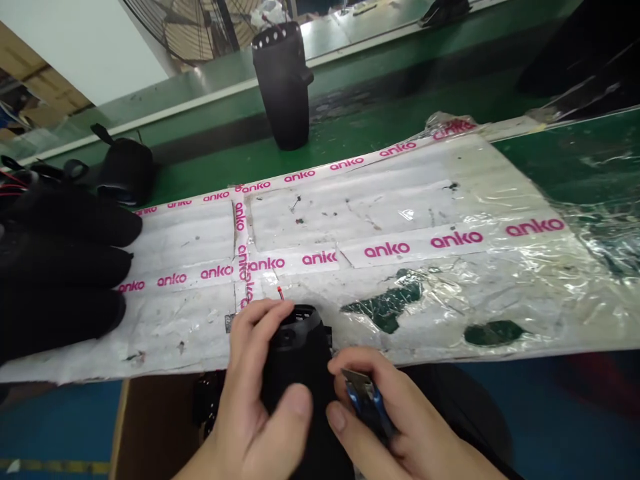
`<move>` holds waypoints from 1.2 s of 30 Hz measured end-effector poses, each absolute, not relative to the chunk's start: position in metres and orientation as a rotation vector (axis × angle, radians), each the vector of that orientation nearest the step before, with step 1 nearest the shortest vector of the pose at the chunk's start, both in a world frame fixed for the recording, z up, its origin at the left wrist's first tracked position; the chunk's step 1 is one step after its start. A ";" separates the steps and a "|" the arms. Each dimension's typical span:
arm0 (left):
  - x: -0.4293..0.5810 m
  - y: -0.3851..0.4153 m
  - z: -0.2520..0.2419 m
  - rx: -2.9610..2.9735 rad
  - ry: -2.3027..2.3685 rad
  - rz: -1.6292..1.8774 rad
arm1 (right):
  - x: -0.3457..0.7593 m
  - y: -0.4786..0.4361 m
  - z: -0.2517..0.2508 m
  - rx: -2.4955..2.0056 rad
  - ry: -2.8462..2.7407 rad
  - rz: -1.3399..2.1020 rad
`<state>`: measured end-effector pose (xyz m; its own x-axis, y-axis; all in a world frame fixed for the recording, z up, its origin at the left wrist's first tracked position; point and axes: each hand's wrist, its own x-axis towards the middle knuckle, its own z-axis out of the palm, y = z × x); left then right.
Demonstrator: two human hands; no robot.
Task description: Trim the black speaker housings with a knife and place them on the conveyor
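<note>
My left hand is wrapped round a black cylindrical speaker body, held low at the near edge of the bench with its open end pointing away from me. A thin red wire sticks out past its far rim. My right hand is closed on a small blue-handled tool with a metal blade, held right against the speaker body's right side. Both thumbs rest on the black shell.
A white padded mat taped with pink "anko" tape covers the green bench. Several black speaker bodies are piled at the left. One upright black speaker stands at the back, with a fan behind. A brown box sits below.
</note>
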<state>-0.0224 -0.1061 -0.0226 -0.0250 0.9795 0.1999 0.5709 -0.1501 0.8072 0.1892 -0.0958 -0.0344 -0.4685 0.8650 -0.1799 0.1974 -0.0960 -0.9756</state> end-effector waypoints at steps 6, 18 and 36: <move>-0.016 -0.090 -0.013 1.656 1.604 0.952 | 0.196 -0.082 -0.024 -1.069 -2.084 1.023; 0.001 -0.078 -0.011 1.665 1.341 0.854 | 0.238 -0.060 -0.005 -0.971 -2.626 0.001; 0.001 -0.074 -0.010 1.684 1.318 0.805 | 0.232 -0.059 -0.004 -0.974 -2.642 0.056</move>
<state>0.0010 -0.0741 -0.0103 0.2438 0.9698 -0.0061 0.4375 -0.1044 0.8932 0.2318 -0.0586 -0.0036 -0.7146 0.6383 0.2862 0.6255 0.7662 -0.1469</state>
